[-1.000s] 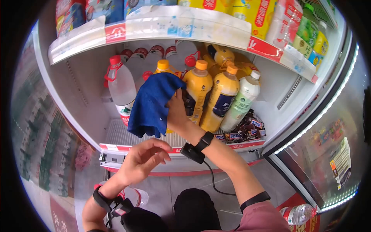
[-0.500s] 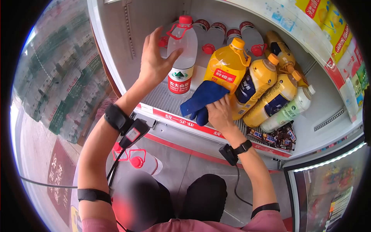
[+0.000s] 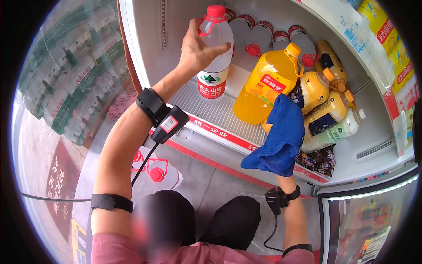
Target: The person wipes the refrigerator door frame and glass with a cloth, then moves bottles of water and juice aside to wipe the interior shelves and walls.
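- Since half a second ago the blue cloth (image 3: 279,141) has swung from the orange jug's (image 3: 261,86) lower left to its lower right, and the left hand (image 3: 198,53) has come further around the clear bottle (image 3: 212,83).
- Biggest thing on my feed is the fridge (image 3: 182,26), with a slatted rack (image 3: 220,112) under the bottles.
- Clear bottle's upright on that rack, left side. The left fingers (image 3: 192,33) look like they're grasping its upper part, thumb across the front.
- Orange jug sits right of it, apart, slats showing between them.
- Cloth's draped over the right hand (image 3: 286,180), so I can't tell how those fingers are set, or whether it touches the jug.
- Smallest stuff: wrapped bars (image 3: 323,160), front right.
- Step in hand, I'd guess: steadying the clear bottle, cloth ready. Next move calls for a firm left grip and not snagging the neighbours imo.
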Available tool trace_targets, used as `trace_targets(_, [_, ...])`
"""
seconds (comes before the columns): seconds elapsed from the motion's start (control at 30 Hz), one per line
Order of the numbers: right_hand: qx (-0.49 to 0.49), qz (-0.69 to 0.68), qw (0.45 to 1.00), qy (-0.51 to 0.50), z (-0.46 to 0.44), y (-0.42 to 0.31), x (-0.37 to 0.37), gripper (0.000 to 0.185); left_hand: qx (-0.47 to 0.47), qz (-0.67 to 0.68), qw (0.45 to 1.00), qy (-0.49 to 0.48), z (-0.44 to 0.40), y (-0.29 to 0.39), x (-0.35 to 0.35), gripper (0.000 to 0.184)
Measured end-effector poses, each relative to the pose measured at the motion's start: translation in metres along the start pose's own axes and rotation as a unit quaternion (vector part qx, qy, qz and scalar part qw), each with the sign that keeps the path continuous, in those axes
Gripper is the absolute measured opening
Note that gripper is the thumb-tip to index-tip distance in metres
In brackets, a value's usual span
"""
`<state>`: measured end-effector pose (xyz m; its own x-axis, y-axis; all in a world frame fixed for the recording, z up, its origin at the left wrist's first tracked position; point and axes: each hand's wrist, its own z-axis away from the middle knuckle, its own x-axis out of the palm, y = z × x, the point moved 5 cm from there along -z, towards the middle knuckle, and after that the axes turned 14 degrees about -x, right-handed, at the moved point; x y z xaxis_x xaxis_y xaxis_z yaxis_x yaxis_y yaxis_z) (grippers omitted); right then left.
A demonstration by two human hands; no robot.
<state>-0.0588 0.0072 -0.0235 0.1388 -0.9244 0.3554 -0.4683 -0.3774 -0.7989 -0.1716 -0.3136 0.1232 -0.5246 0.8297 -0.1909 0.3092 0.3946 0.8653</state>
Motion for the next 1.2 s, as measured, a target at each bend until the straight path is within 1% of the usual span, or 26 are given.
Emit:
trace_targets(0.07, [0.014,-0.006,1.0,-0.001,0.0,0.003,0.0,0.052,-0.017,-0.002,1.0,0.014,0.002,-0.006,-0.013,0.078])
trace_targets(0.13, [0.025,-0.01,1.0,-0.008,-0.006,0.013,0.006,0.053,-0.001,0.02,0.999,0.032,0.001,-0.01,-0.029,0.075])
trace_targets(0.2, [0.029,-0.009,0.999,-0.024,-0.017,0.024,0.017,0.054,0.006,0.0,1.0,0.025,-0.001,-0.011,-0.037,0.076])
trace_targets(0.27, [0.033,-0.008,0.998,-0.043,-0.028,0.036,0.032,0.055,0.117,-0.139,0.982,0.044,0.004,0.008,-0.047,0.076])
trace_targets(0.3, [0.031,-0.004,0.998,-0.055,-0.036,0.042,0.042,0.055,0.116,-0.141,0.982,0.044,0.003,0.008,-0.054,0.076])
trace_targets(0.37, [0.03,-0.001,0.997,-0.064,-0.049,0.048,0.063,0.056,0.047,-0.133,0.99,0.031,-0.003,-0.002,-0.066,0.079])
trace_targets(0.4, [-0.03,0.074,0.985,-0.151,-0.062,0.044,0.09,0.055,0.047,-0.135,0.989,0.029,-0.005,-0.006,-0.07,0.079])
trace_targets(0.43, [-0.088,0.149,0.956,-0.235,-0.071,0.045,0.114,0.055,0.038,-0.129,0.99,0.041,-0.008,-0.011,-0.073,0.079])
trace_targets(0.47, [-0.05,0.207,0.939,-0.269,-0.077,0.061,0.126,0.046,0.029,-0.123,0.991,0.053,-0.011,-0.016,-0.075,0.078])
trace_targets(0.5, [-0.094,0.27,0.896,-0.339,-0.08,0.075,0.142,0.039,0.037,-0.133,0.989,0.063,-0.008,-0.009,-0.072,0.08])
trace_targets(0.53, [-0.08,0.351,0.796,-0.487,-0.08,0.097,0.154,0.041,0.035,-0.133,0.988,0.062,-0.009,-0.013,-0.069,0.08])
trace_targets(0.6, [0.088,0.33,0.716,-0.609,-0.056,0.147,0.162,0.061,0.083,-0.168,0.977,0.1,-0.01,-0.012,-0.068,0.081])
trace_targets(0.63, [0.087,0.329,0.717,-0.609,-0.058,0.154,0.165,0.061,0.055,-0.162,0.982,0.083,-0.009,-0.013,-0.067,0.083])
trace_targets(0.67, [0.059,0.416,0.667,-0.615,-0.061,0.162,0.165,0.068,0.054,-0.163,0.982,0.082,-0.01,-0.014,-0.067,0.083])
trace_targets(0.7, [0.032,0.499,0.61,-0.615,-0.066,0.166,0.165,0.076,0.084,-0.17,0.977,0.094,-0.009,-0.013,-0.068,0.083])
trace_targets(0.73, [0.023,0.519,0.623,-0.585,-0.071,0.175,0.165,0.082,0.113,-0.176,0.972,0.106,-0.007,-0.012,-0.069,0.083])
trace_targets(0.8, [-0.011,0.571,0.641,-0.513,-0.087,0.192,0.166,0.067,0.106,-0.166,0.974,0.112,-0.009,-0.015,-0.068,0.082])
trace_targets(0.83, [-0.06,0.616,0.597,-0.509,-0.093,0.204,0.164,0.044,0.101,-0.156,0.975,0.12,-0.009,-0.013,-0.068,0.081])
trace_targets(0.87, [-0.044,0.617,0.597,-0.511,-0.097,0.22,0.162,0.04,0.101,-0.162,0.974,0.121,-0.01,-0.01,-0.069,0.081])
trace_targets(0.93, [-0.09,0.622,0.597,-0.499,-0.097,0.225,0.159,0.041,0.014,-0.192,0.977,0.091,-0.011,-0.009,-0.068,0.094])
trace_targets(0.97, [-0.088,0.62,0.598,-0.5,-0.096,0.225,0.151,0.041,0.017,-0.153,0.985,0.074,-0.015,-0.012,-0.069,0.096])
trace_targets(1.0, [-0.092,0.592,0.615,-0.513,-0.096,0.217,0.15,0.04,0.017,-0.154,0.985,0.074,-0.015,-0.009,-0.072,0.096])
trace_targets(1.07, [-0.097,0.563,0.629,-0.527,-0.092,0.202,0.149,0.039,0.009,-0.11,0.994,-0.005,-0.014,-0.006,-0.072,0.091])
trace_targets(1.13, [-0.136,0.416,0.739,-0.512,-0.078,0.169,0.155,0.036,0.003,-0.107,0.994,-0.007,-0.005,0.0,-0.075,0.087])
trace_targets(1.17, [-0.082,0.399,0.739,-0.536,-0.076,0.155,0.155,0.036,-0.001,-0.105,0.994,-0.011,-0.001,0.004,-0.075,0.084])
trace_targets(1.2, [-0.081,0.4,0.742,-0.531,-0.074,0.137,0.158,0.036,0.001,-0.105,0.994,-0.017,0.003,0.004,-0.075,0.084])
